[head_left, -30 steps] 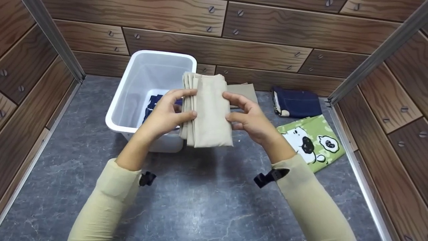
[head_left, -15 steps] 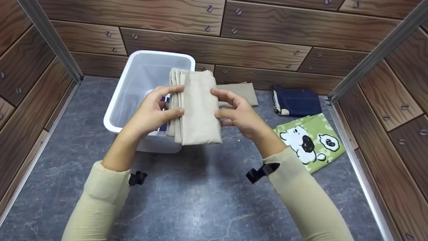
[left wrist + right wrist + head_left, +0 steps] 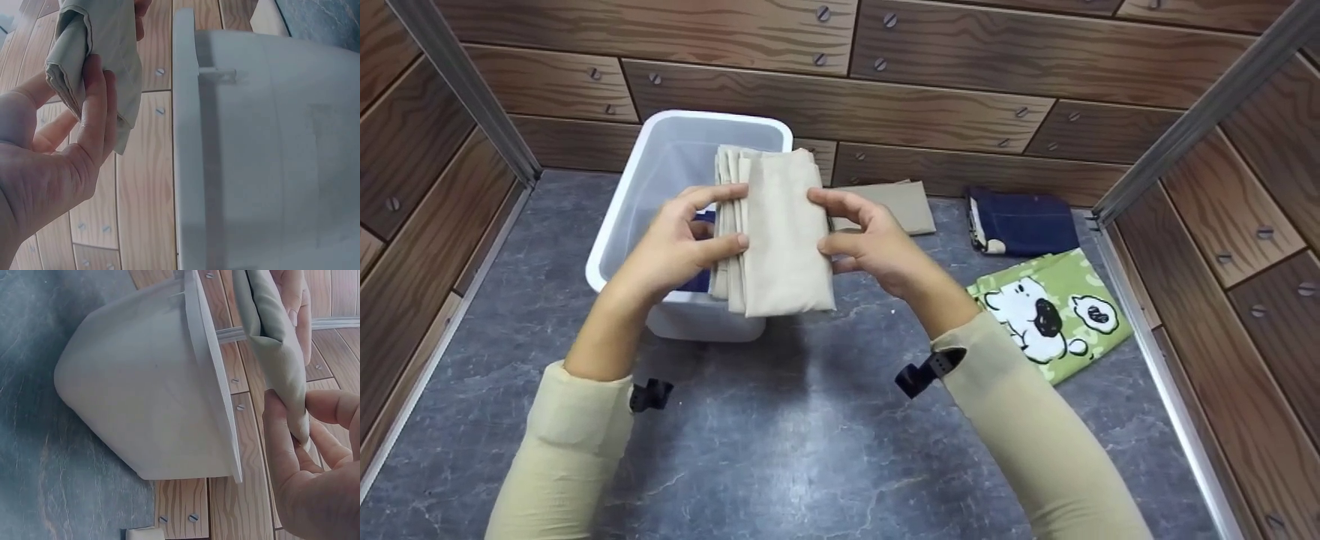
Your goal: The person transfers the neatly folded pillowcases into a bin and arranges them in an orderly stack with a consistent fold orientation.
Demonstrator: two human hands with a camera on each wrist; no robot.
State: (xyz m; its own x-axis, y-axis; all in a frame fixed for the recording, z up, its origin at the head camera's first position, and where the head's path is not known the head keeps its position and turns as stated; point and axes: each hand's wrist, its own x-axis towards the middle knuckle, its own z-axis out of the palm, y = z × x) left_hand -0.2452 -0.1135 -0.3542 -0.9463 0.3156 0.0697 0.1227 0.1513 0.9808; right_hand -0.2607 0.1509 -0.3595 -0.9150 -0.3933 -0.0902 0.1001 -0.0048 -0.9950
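Note:
A folded beige cloth (image 3: 784,232) in several layers is held up between both hands, over the right front rim of a white plastic bin (image 3: 600,247). My left hand (image 3: 671,240) grips its layered left edge, thumb in front and other fingers partly behind. At the opposite edge my right hand (image 3: 874,240) pinches the cloth between thumb and fingers. Both wrist views show the folded cloth (image 3: 104,62) above the level of the bin's rim (image 3: 211,365). Inside the bin lies dark blue fabric (image 3: 697,281), mostly hidden by the left hand and cloth.
Behind the right hand another flat beige cloth (image 3: 904,206) lies on the grey floor (image 3: 802,450). Farther right are a folded navy cloth (image 3: 1024,225) and a green cloth with a white cartoon dog (image 3: 1054,319). Wood-patterned walls (image 3: 945,82) enclose the back and sides.
Both hands have carried the folded beige cloth leftward and slightly up in the head view, so it overlaps more of the bin. The grip looks the same; the floor cloths stay put.

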